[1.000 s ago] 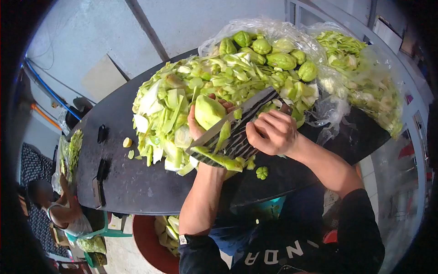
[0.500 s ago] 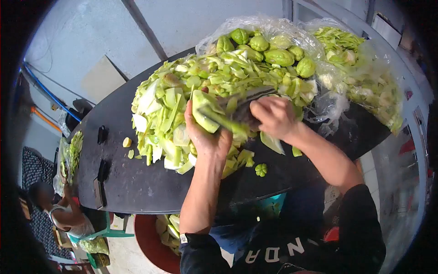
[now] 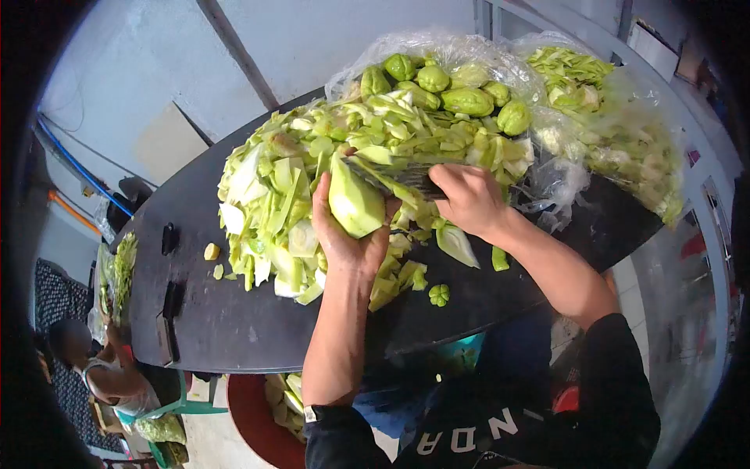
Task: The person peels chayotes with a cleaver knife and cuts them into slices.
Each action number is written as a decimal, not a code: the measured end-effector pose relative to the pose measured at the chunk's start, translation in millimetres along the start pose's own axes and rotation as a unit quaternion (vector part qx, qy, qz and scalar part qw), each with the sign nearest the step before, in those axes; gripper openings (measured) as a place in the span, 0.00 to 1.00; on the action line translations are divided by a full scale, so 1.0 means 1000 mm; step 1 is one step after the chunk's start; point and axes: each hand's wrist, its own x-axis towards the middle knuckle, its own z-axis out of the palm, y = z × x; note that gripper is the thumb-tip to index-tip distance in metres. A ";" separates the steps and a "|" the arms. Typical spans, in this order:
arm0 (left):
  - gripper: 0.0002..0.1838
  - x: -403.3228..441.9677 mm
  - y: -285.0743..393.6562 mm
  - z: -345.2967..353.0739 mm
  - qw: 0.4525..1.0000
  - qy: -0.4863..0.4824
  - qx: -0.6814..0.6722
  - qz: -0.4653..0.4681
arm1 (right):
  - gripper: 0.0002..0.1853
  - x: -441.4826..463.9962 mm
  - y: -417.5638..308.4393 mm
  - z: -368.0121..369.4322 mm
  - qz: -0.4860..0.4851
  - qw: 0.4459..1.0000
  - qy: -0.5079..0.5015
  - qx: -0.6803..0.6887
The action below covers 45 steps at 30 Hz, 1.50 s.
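My left hand is wrapped round a partly peeled chayote, its pale green flesh facing up. In my right hand is a knife with a dark handle, its blade pointing left and touching the upper right side of the chayote. A strip of green peel lies along the blade. Part of the blade is hidden by the peel and smeared by motion. Behind both hands spreads a large heap of chayote peels and pieces.
Whole chayotes lie at the back beside clear plastic bags of cut pieces. On the dark table are dark small objects at the left. Below stands a red tub with pieces. Another person sits at lower left.
The knife has moved up and back from across the chayote's lower part to its upper right edge. The chayote has turned, showing a broader peeled face. The view has shifted slightly.
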 end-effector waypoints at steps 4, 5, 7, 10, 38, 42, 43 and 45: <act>0.26 -0.003 -0.003 0.000 0.999 -0.019 0.024 -0.018 | 0.16 0.005 -0.016 -0.016 -0.040 0.999 0.008 0.004; 0.26 -0.004 -0.004 0.004 0.999 -0.017 0.026 -0.018 | 0.16 0.007 -0.019 -0.016 -0.058 0.998 0.017 0.010; 0.25 -0.007 -0.005 0.011 0.998 0.054 0.021 -0.009 | 0.17 0.004 -0.009 -0.004 0.020 0.999 -0.004 0.029; 0.23 0.002 -0.002 -0.009 0.998 -0.036 0.028 -0.045 | 0.15 -0.001 0.000 -0.001 0.129 0.991 -0.040 0.023; 0.58 -0.013 -0.019 0.022 0.492 -0.195 0.835 0.150 | 0.13 0.005 0.019 -0.031 0.074 0.972 -0.015 -0.221; 0.58 0.000 -0.006 0.018 0.440 -0.121 0.873 0.174 | 0.13 0.002 0.025 -0.035 0.085 0.972 -0.004 -0.219; 0.58 0.006 0.000 0.017 0.438 -0.122 0.874 0.174 | 0.13 0.001 0.028 -0.036 0.084 0.972 -0.018 -0.218; 0.58 0.016 0.012 0.019 0.400 -0.028 0.904 0.147 | 0.12 0.001 0.031 -0.035 0.081 0.972 -0.029 -0.217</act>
